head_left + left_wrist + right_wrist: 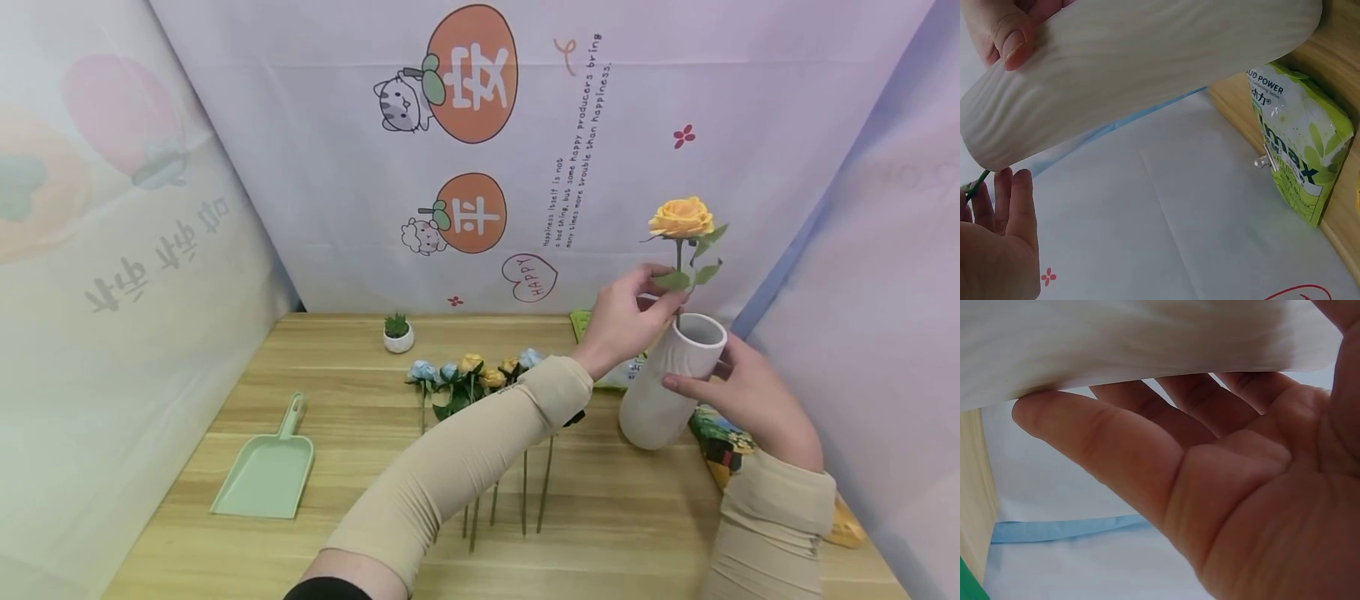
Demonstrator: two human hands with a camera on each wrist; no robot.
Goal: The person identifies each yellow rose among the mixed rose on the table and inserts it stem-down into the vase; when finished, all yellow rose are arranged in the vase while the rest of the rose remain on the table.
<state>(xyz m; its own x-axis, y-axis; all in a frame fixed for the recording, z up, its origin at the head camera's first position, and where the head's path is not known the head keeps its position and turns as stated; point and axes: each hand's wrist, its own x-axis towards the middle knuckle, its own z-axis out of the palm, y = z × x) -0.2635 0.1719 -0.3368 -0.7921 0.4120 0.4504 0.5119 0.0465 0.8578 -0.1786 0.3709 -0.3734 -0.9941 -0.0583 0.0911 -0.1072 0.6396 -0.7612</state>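
A white vase [660, 392] stands tilted at the right of the table, its mouth leaning away to the right. My right hand [757, 400] grips it from the right, thumb on the near side and fingers behind; the right wrist view shows those fingers [1104, 434] along its wall. Pinched by the stem in my left hand [630, 312] is a yellow rose [682, 218] with green leaves, upright over the vase. The stem's lower end goes in at the rim, and the rest is hidden by the vase. In the left wrist view the left hand [997, 237] is right beside the rim.
Several blue and yellow roses [471, 367] lie mid-table, partly behind my left sleeve. A green dustpan [266, 475] lies at left, and a small potted succulent [398, 333] stands at the back. Beside the vase are a green-white packet [1300, 137] and a colourful bag [720, 442].
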